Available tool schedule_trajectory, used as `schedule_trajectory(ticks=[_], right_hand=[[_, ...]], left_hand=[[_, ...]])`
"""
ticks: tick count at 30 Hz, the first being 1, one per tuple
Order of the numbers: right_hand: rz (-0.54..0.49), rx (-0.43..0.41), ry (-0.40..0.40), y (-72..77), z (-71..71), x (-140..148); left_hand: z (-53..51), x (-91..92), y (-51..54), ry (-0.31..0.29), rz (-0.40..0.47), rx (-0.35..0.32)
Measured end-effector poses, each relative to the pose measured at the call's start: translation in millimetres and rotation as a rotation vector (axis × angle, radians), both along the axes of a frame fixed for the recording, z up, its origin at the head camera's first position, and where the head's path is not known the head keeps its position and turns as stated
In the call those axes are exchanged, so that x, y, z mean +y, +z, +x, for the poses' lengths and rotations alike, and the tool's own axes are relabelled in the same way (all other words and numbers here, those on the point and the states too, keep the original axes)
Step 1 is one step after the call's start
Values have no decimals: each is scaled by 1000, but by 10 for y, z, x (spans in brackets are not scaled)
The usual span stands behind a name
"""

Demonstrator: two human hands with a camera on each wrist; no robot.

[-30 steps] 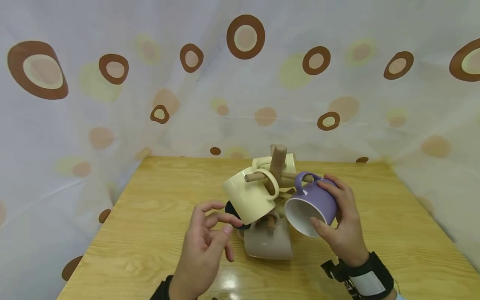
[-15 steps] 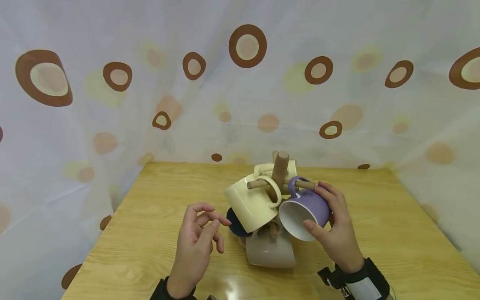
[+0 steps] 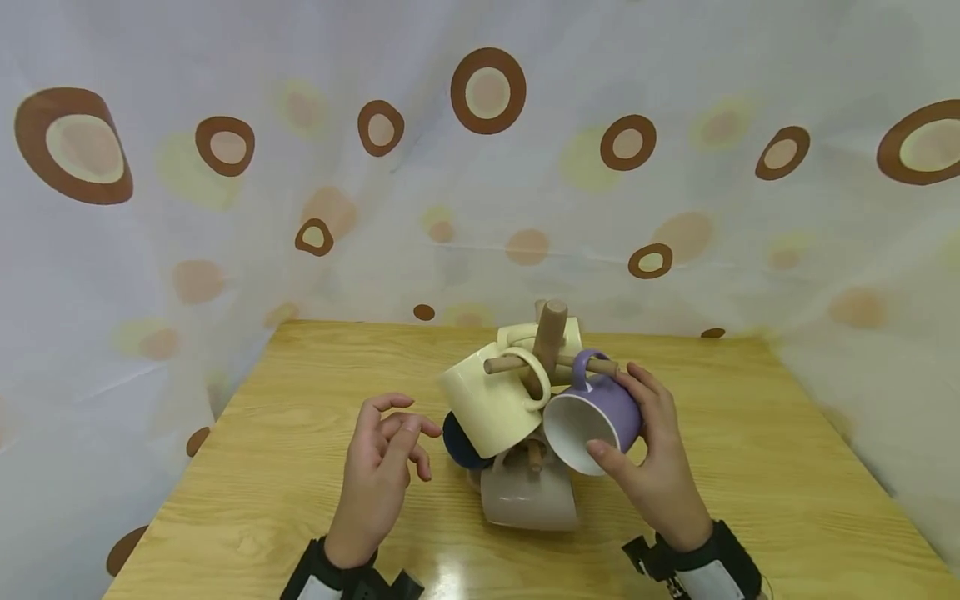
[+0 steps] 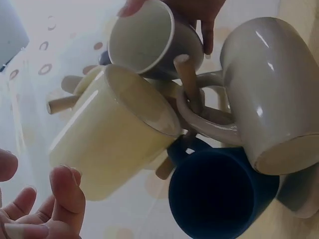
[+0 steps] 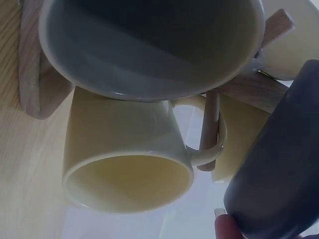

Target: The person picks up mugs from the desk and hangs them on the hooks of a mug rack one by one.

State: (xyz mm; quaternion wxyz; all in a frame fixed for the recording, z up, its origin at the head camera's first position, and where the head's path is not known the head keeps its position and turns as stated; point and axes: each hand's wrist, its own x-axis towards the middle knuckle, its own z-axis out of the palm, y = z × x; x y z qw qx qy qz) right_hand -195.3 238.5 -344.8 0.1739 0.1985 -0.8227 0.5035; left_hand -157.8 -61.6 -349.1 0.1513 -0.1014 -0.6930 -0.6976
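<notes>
A wooden mug tree [image 3: 551,329] holds several mugs. My right hand [image 3: 663,475] grips a purple mug [image 3: 611,408], thumb at the white rim and fingers on its far side. The purple handle loops round the right upper peg, whose tip sticks out beyond it. My left hand [image 3: 378,467] holds nothing; its fingers are loosely bent, left of a hanging cream mug [image 3: 491,404]. In the left wrist view, the left fingertips [image 4: 67,189] lie near that cream mug. The right wrist view shows the purple mug's dark side [image 5: 279,164] and one fingertip under it.
A navy mug [image 3: 461,443] and a grey mug [image 3: 528,492] hang low on the tree. Another cream mug [image 3: 573,335] hangs at the back. In the right wrist view, a cream mug [image 5: 124,129] hangs below a larger rim. A patterned curtain [image 3: 375,192] stands behind the wooden table [image 3: 322,367].
The purple mug has shifted left toward the tree's post, and the peg now shows through its handle. My left hand has drawn back from the front cream mug.
</notes>
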Motion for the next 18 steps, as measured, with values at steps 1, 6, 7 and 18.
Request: schedule_trajectory(ticks=[1, 6, 7, 18], right_hand=[[1, -1, 14, -13, -21, -30], [-14, 31, 72, -32, -103, -130], [-12, 37, 83, -28, -116, -141], [32, 148, 83, 5, -166, 197]], left_hand=[[2, -26, -13, 19, 0, -7], [23, -106, -73, 47, -4, -24], [23, -112, -83, 56, -6, -23], [-566, -145, -63, 28, -245, 23]])
